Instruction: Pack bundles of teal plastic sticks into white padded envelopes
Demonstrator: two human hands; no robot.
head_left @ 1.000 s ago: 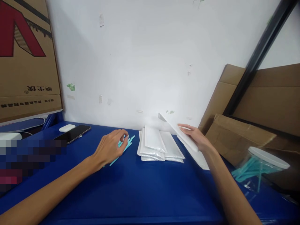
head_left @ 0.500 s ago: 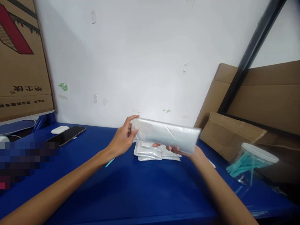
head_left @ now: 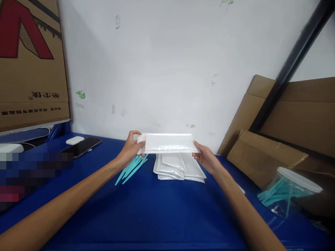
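A white padded bubble mailer (head_left: 169,143) is held level above the blue table, stretched between both hands. My left hand (head_left: 132,146) grips its left end, thumb in front and fingers behind. At the opposite end, my right hand (head_left: 205,157) pinches the lower right corner. Beneath and behind it, more white bubble mailers (head_left: 170,169) lie in a loose stack on the table. Several thin turquoise sticks (head_left: 132,169) lie just below my left hand, their far ends partly hidden.
On the right, a clear jar (head_left: 288,191) with a white lid holds more turquoise sticks. Cardboard (head_left: 264,150) leans behind it. A phone (head_left: 82,146) and a white earbud case (head_left: 75,140) lie at the left on the blue table (head_left: 146,216). A printed carton (head_left: 34,76) stands at upper left.
The mailer has turned from a tilt to level. My right hand has shifted from under it to its right end. More turquoise sticks and stacked mailers now show.
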